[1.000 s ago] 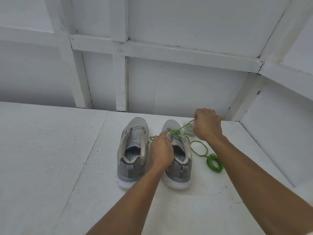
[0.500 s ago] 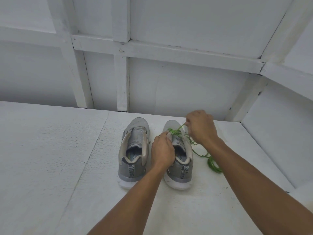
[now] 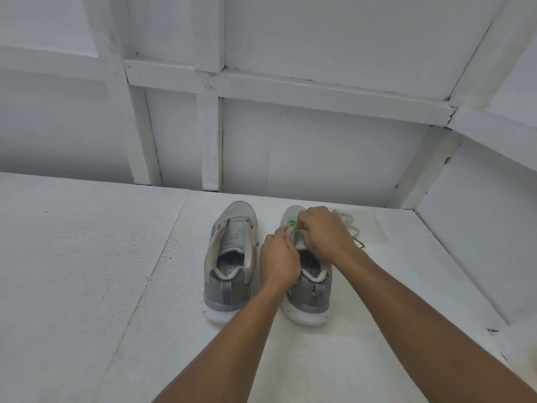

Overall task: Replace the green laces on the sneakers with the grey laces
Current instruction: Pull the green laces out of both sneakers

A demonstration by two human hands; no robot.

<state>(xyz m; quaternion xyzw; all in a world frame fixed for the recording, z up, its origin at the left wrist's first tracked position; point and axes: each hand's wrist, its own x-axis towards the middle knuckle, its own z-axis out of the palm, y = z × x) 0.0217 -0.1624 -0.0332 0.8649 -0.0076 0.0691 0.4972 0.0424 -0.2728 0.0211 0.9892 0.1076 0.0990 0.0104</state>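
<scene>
Green lace (image 3: 294, 223) shows as a small bright tangle at the toe-end eyelets of the R sneaker (image 3: 309, 298). One darker strand of it comes out from under the R wrist at approx. 3 o'clock. Both sneakers stand side by side on the white foam surface (image 3: 87, 271), near centre of view, soles down. Long axes run 6-to-12: heels at 6 toward the person, toes at 12 toward the white framed wall (image 3: 319, 146). L sneaker (image 3: 229, 257) leans a touch toward 1, tongue exposed, flaps spread. L hand (image 3: 279, 258) sits at 9 o'clock of the R sneaker, fingers curled, thumb & forefinger pinching the pale eyelet edge by the tongue. R hand (image 3: 325, 231) reaches over the forefoot from 3 o'clock, fingers bent tight down onto the green lace, pinching it; fingertips mostly hidden. Grey laces (image 3: 347, 221) lie in a pale loose heap on the surface just beyond the R hand, at approx. 2 o'clock of the R sneaker, partly covered by the hand.
</scene>
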